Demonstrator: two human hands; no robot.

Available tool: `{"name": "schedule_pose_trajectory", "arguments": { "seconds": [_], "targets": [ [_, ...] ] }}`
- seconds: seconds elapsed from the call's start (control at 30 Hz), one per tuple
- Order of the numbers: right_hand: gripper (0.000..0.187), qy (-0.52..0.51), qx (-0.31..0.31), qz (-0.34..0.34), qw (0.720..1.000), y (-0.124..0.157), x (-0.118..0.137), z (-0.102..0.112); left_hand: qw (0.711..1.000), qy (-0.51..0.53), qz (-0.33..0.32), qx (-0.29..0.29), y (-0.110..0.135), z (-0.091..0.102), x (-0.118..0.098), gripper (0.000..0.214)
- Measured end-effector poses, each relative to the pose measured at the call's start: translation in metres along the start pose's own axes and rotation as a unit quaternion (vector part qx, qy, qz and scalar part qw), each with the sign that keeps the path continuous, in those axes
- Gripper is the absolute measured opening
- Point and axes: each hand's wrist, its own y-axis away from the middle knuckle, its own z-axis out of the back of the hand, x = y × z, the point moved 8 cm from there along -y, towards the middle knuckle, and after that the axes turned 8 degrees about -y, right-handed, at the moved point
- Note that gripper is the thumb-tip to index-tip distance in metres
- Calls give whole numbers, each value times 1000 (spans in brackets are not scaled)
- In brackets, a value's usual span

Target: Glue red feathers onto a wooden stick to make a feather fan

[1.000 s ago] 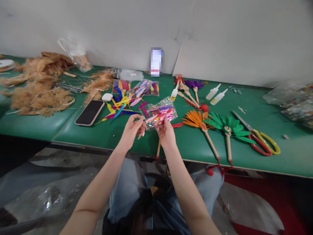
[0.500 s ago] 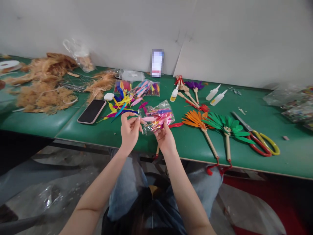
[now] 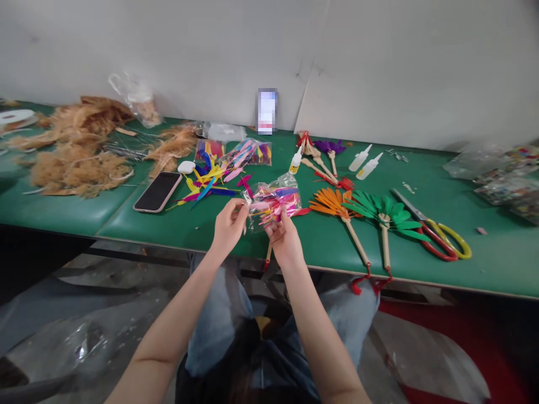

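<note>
A clear plastic bag of pink and multicoloured feathers (image 3: pixel 275 199) is held over the table's front part, between both hands. My left hand (image 3: pixel 231 224) pinches the bag's left edge with its fingertips closed. From below right, my right hand (image 3: pixel 285 238) grips the bag, thumb on top and fingers underneath. Beneath the bag, a wooden stick (image 3: pixel 268 252) with a red end shows at the table edge; its upper part is hidden. Loose coloured feathers (image 3: pixel 206 182) lie just beyond my left hand. To the right rest an orange feather fan (image 3: pixel 337 207) and a green feather fan (image 3: pixel 383 213).
Red-and-yellow-handled scissors (image 3: pixel 438 235) lie at the right, near glue bottles (image 3: pixel 369 166). A dark phone (image 3: pixel 158 192) sits at the left, beside tan fibre bundles (image 3: pixel 80 168). Another phone (image 3: pixel 266 112) leans against the wall. Plastic bags (image 3: pixel 505 174) lie far right.
My left hand has moved slightly right and now pinches the bag's edge more closely. The right hand keeps its grip. The whole view has shifted a little.
</note>
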Motion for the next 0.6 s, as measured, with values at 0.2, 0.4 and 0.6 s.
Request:
{"name": "schedule_pose_trajectory", "arguments": {
  "seconds": [0.2, 0.4, 0.6],
  "targets": [
    [14, 24, -13, -10, 1000, 7, -1, 8, 995, -72, -68, -19, 9, 6, -20, 12],
    [14, 29, -29, -19, 999, 7, 0, 12, 984, -136, -117, 7, 13, 4, -30, 15],
    [10, 4, -11, -32, 999, 8, 1, 6, 999, 6, -26, 19, 13, -1, -20, 29]
  ]
}}
